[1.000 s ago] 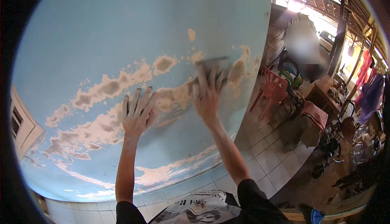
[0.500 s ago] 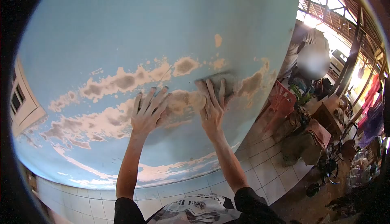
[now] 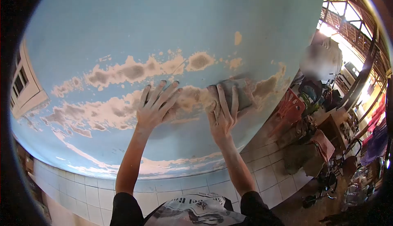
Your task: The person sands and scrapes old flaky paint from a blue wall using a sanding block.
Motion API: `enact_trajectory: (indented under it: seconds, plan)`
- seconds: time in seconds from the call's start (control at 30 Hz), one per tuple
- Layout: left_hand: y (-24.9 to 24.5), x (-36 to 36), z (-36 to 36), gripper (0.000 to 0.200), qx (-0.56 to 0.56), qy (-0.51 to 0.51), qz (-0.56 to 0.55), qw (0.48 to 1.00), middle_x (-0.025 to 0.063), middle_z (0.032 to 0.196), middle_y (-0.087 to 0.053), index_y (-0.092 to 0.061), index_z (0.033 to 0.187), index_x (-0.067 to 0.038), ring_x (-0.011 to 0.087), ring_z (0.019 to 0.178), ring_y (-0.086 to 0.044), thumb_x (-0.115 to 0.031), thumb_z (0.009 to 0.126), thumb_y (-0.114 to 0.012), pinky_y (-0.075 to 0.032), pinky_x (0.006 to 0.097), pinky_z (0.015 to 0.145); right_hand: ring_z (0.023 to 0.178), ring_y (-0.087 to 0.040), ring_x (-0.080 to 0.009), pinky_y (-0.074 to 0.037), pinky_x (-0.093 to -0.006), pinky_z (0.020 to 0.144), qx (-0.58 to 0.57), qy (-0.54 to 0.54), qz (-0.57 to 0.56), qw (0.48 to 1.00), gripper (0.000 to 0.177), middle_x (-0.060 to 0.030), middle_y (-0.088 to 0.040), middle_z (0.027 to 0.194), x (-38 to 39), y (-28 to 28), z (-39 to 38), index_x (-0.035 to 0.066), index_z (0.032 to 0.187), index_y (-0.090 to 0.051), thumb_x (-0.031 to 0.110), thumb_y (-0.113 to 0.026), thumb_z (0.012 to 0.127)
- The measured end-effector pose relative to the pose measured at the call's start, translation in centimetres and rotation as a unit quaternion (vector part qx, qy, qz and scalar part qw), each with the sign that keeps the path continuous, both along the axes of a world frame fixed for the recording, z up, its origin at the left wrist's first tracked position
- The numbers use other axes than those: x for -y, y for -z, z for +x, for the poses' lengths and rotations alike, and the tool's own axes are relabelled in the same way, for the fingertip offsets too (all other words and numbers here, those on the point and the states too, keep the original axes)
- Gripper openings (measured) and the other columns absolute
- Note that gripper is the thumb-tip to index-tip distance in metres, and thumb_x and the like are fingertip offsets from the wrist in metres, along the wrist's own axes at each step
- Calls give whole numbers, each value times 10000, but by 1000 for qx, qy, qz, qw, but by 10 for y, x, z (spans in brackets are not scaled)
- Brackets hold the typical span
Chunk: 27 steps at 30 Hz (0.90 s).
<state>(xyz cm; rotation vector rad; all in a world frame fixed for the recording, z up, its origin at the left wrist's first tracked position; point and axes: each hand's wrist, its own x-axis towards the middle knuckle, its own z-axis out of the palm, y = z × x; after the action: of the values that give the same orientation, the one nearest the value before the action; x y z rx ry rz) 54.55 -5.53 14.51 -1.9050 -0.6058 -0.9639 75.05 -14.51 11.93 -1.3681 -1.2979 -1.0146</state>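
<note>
My left hand (image 3: 156, 106) lies flat with its fingers spread against a light blue wall (image 3: 172, 17), holding nothing. The wall carries pale, greyish bare patches (image 3: 110, 111) in uneven bands. To its right, my right hand (image 3: 224, 109) presses a dark grey sheet (image 3: 242, 95), which looks like sandpaper, against the wall. Dusty fingers lie over the sheet's left part, and its right part sticks out beside them. The surface under the sheet is hidden.
A window frame (image 3: 28, 82) is at the far left. White floor tiles (image 3: 266, 170) lie below the wall. At the right are a red plastic chair (image 3: 288, 107), a cloth-covered pile (image 3: 301, 156), a bicycle-like object and a person (image 3: 327, 58) in the background.
The camera view has shifted, so the wall and background appear farther right. My right hand and the grey sheet sit slightly lower against the patches, with more of the sheet showing.
</note>
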Motion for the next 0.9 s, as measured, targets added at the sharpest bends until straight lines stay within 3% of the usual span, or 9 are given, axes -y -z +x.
enact_trajectory:
  seconds: [0.1, 0.2, 0.3, 0.47, 0.57, 0.67, 0.77, 0.83, 0.9]
  plan:
    - [2, 1, -1, 463, -7, -4, -7, 1000, -108, 1406, -476, -554, 1298, -321, 165, 1244, -480, -422, 848, -589, -413, 423, 1011, 1287, -448, -309, -85, -649, 1088, -3, 6, -45, 999, 285, 36, -600, 1275, 1, 15, 10, 79, 1166, -652, 177, -516, 936]
    - [5, -4, 0, 465, 12, 14, -11, 1000, -110, 1407, -475, -547, 1304, -322, 158, 1252, -473, -419, 852, -589, -409, 422, 1018, 1286, -444, -299, -110, -645, 1085, 11, -34, -10, 999, 267, 28, -599, 1278, -5, 9, 6, 80, 1132, -669, 173, -514, 935]
    - [14, -7, 0, 516, 5, 34, -18, 999, -47, 1417, -473, -539, 1320, -304, 231, 1294, -442, -349, 810, -607, -331, 512, 1073, 1284, -442, -277, -119, -623, 1094, 44, 10, -31, 999, 263, 14, -598, 1280, -5, -3, -5, 69, 1120, -672, 186, -517, 943]
    - [9, -6, 2, 477, 12, 24, -14, 1000, -50, 1421, -466, -547, 1311, -301, 220, 1309, -423, -447, 859, -594, -341, 514, 1056, 1273, -453, -253, -102, -615, 1095, 1, -12, -10, 1000, 254, 18, -598, 1283, -4, 11, 1, 60, 1093, -679, 181, -525, 932]
    - [8, -6, 2, 468, 13, 27, -2, 1000, -51, 1418, -469, -554, 1302, -301, 222, 1302, -431, -475, 869, -588, -338, 515, 1057, 1273, -453, -258, -98, -613, 1090, 52, 0, 7, 999, 251, 26, -597, 1286, -1, 4, 3, 70, 1087, -686, 177, -526, 926]
    - [5, -3, 4, 445, 39, 30, 9, 999, -109, 1394, -489, -548, 1299, -346, 161, 1245, -484, -436, 865, -584, -395, 426, 1033, 1277, -448, -264, -71, -608, 1097, 50, 15, -13, 999, 256, 26, -597, 1287, -6, 10, 8, 67, 1089, -688, 182, -528, 925]
    - [6, -4, 4, 424, 34, 24, 3, 999, -107, 1395, -490, -557, 1291, -341, 167, 1259, -475, -381, 870, -576, -390, 433, 1044, 1280, -443, -265, -36, -614, 1103, 58, -1, -4, 998, 261, 25, -592, 1293, -1, -3, -2, 58, 1087, -686, 193, -529, 929]
    - [6, -1, 5, 420, 34, 23, -2, 999, -107, 1396, -490, -561, 1287, -340, 168, 1267, -470, -368, 869, -573, -387, 436, 1048, 1269, -470, -235, 36, -743, 1046, 59, -27, -26, 998, 156, 80, -619, 1246, -5, 1, 1, 146, 965, -729, 201, -605, 887]
    - [1, -4, 1, 416, 36, 21, 1, 999, -106, 1397, -490, -565, 1283, -339, 169, 1274, -466, -355, 868, -571, -385, 438, 1052, 1267, -473, -235, 17, -746, 1042, 49, -43, -13, 998, 139, 71, -622, 1244, -10, 0, -1, 148, 937, -727, 192, -605, 888]
